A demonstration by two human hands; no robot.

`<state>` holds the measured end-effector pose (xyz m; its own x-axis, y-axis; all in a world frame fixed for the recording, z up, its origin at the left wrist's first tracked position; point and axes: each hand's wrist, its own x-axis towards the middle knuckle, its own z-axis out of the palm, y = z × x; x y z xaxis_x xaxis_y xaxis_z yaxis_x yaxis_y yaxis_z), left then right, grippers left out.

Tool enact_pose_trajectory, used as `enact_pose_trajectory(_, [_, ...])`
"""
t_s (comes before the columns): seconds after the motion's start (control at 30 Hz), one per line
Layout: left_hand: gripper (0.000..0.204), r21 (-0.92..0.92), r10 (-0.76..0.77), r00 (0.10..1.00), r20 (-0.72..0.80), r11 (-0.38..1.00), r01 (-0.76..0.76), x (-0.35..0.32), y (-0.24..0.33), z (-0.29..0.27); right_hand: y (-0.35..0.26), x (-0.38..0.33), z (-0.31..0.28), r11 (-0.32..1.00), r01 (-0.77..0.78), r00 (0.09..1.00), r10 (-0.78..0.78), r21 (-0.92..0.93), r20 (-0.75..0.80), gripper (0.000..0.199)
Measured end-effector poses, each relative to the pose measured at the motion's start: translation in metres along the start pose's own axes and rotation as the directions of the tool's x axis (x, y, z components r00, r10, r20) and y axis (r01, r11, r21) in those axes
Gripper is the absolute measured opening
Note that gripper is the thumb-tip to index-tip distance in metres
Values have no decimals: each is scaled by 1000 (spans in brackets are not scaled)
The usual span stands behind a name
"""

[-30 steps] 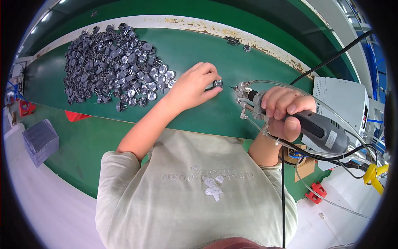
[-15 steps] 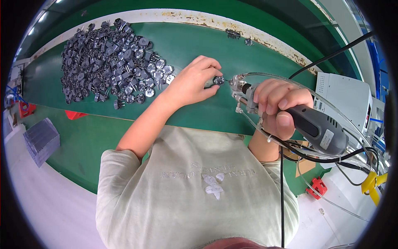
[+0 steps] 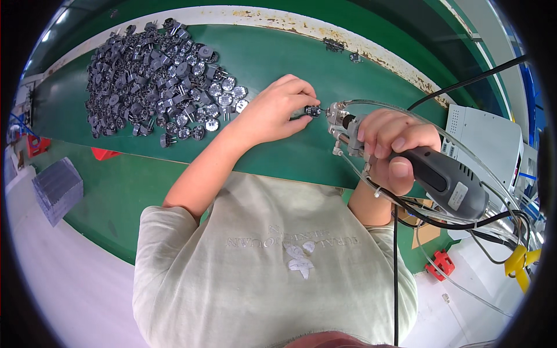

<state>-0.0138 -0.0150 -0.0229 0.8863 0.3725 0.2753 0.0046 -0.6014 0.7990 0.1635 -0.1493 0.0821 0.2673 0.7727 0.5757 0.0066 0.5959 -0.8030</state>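
Observation:
My left hand (image 3: 272, 113) is closed in a pinch, with thumb and fingertips on a small dark plug insert (image 3: 313, 111) just above the green tabletop (image 3: 255, 158). The insert's face, with some shiny bits, is toward the right. My right hand (image 3: 397, 145) is wrapped round a dark grey power screwdriver (image 3: 449, 181), held level with its metal nose (image 3: 336, 114) pointing left. A thin tip at that nose comes very close to the insert; whether they touch, I cannot tell. Clear hoses and a black cable trail from the screwdriver to the right.
A large pile of similar dark plug parts (image 3: 154, 84) covers the left of the table. Several loose parts (image 3: 335, 45) lie by the worn white rail (image 3: 278, 18) at the back. At the right stands a light grey box-shaped machine (image 3: 484, 142); a black cable (image 3: 470, 82) crosses near it.
The plug insert has turned in my left fingers, showing a different side. My left hand has shifted slightly right, while my right hand keeps its grip on the screwdriver.

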Motion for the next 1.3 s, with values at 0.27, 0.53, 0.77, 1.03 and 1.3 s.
enact_pose_trajectory(0.27, [34,-6,0,1000,-3,1000,0,0,0,1,1,1,1,999,8,1000,-8,31,-17,32])
enact_pose_trajectory(0.53, [35,3,-6,1000,5,1000,6,-1,-1,1,4,0,8,999,10,998,-7,46,-63,40])
enact_pose_trajectory(0.77, [35,-30,-18,997,-75,999,16,-2,4,2,-3,1,9,998,20,999,-18,67,-35,38])
enact_pose_trajectory(1.03, [15,28,162,976,-143,987,-160,-1,-4,5,-19,2,3,992,97,991,-103,77,86,34])
enact_pose_trajectory(1.3, [11,102,173,974,-147,982,-159,-4,-4,5,-17,1,6,994,72,993,-79,81,83,34])
